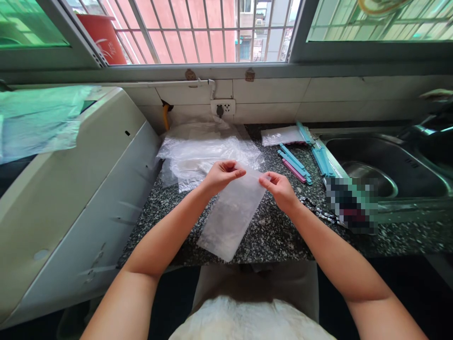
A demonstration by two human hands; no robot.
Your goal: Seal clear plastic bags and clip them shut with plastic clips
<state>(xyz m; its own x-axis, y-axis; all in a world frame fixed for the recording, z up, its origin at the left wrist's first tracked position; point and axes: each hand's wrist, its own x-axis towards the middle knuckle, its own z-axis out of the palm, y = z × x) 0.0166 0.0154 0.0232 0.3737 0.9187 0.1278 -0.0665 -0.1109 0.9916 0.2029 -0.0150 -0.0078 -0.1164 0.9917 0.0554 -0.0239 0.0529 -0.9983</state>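
Matt plastic bag (231,217), glossy stone-like countertop (279,236), metal sink (368,148).

No text can be read; the white marking (105,49) on the red bucket (96,29) cannot be made out.

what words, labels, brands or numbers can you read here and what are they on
No text can be read.
Red container at the window: pale marking, too blurred to read.
Pixelated item by the sink: blocked out, so any text is hidden.
Held plastic bag: no lettering can be made out.
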